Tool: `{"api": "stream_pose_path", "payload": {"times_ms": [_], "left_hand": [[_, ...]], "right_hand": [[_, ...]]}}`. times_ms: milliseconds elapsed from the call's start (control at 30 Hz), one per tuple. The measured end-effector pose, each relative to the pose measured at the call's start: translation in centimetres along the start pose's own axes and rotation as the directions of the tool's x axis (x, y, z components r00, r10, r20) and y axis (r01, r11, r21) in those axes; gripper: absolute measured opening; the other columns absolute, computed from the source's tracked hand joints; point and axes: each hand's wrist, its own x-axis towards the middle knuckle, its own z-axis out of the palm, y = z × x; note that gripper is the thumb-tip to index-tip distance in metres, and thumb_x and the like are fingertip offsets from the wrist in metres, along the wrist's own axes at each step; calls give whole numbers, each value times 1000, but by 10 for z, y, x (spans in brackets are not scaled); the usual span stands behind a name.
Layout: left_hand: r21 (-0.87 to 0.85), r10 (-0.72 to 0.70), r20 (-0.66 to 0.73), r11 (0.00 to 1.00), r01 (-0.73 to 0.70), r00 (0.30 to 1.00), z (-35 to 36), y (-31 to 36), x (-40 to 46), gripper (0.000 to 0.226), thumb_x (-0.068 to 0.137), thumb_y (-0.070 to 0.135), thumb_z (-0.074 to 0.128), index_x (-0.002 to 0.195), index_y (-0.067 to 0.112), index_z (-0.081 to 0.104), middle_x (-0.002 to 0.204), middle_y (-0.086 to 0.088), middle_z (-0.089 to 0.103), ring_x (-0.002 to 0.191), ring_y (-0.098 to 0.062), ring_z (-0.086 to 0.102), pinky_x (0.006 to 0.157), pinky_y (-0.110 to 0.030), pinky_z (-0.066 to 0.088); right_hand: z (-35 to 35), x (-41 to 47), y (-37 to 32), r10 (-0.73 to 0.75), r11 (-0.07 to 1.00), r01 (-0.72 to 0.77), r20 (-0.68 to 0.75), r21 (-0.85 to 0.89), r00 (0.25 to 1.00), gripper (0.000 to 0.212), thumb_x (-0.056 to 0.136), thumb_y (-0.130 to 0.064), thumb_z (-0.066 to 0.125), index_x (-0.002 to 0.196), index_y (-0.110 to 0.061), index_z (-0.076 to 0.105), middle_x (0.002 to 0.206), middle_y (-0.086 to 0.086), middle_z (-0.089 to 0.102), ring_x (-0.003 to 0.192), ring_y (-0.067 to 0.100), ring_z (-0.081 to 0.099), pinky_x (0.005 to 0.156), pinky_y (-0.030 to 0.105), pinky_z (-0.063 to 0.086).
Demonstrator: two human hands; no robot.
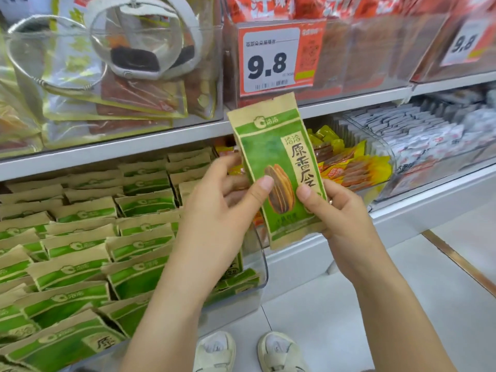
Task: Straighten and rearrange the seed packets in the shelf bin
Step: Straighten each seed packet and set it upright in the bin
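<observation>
A green and brown seed packet (271,146) with a sunflower seed printed on it is held upright in front of the shelf. My left hand (225,208) grips its left edge, thumb on the front. The lower right edge is pinched by my right hand (338,213), thumb on the front. Below and to the left, a clear shelf bin (264,267) holds several rows of the same seed packets (80,245), standing and leaning unevenly.
A clear bin of yellow and red snack packs (357,165) sits right of the seed bin, then one of grey-white packs (418,130). The upper shelf has clear bins and a 9.8 price tag (271,60). The person's shoes (214,350) stand on the tiled floor.
</observation>
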Motion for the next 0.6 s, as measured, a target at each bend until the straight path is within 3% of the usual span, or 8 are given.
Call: {"api": "stream_pose_path", "payload": {"times_ms": [133, 233, 467, 600], "left_hand": [[2, -31, 54, 1000, 31, 998, 6, -8, 2, 30, 82, 33, 64, 111, 35, 60, 96, 8, 76, 84, -7, 73, 72, -24, 58], [-17, -55, 77, 998, 56, 996, 8, -10, 4, 21, 90, 22, 62, 106, 36, 62, 96, 9, 76, 86, -8, 73, 74, -26, 59], [-22, -59, 43, 998, 60, 997, 13, -11, 5, 24, 95, 14, 59, 110, 33, 63, 97, 5, 76, 85, -11, 73, 71, -28, 60], [-64, -89, 4, 994, 89, 996, 12, -6, 4, 26, 95, 18, 60, 116, 31, 59, 98, 4, 76, 85, -9, 73, 69, -26, 59]], "right_hand": [[-3, -4, -5, 70, 997, -70, -8, 29, 998, 21, 77, -34, 65, 88, -20, 76, 90, 3, 75, 80, 15, 69, 74, 33, 56], [-3, -4, -9, 96, 994, -95, -13, 44, 995, 23, 83, -37, 67, 88, -17, 76, 91, 7, 75, 81, 17, 71, 73, 31, 57], [-3, -3, -9, 67, 998, -67, -24, 22, 997, 24, 84, -36, 66, 88, -14, 76, 89, 9, 75, 79, 20, 70, 71, 32, 56], [-3, -3, -9, 42, 994, -46, 40, 97, 998, 36, 82, -44, 55, 96, -19, 77, 100, 11, 74, 92, 24, 72, 73, 33, 59]]}}
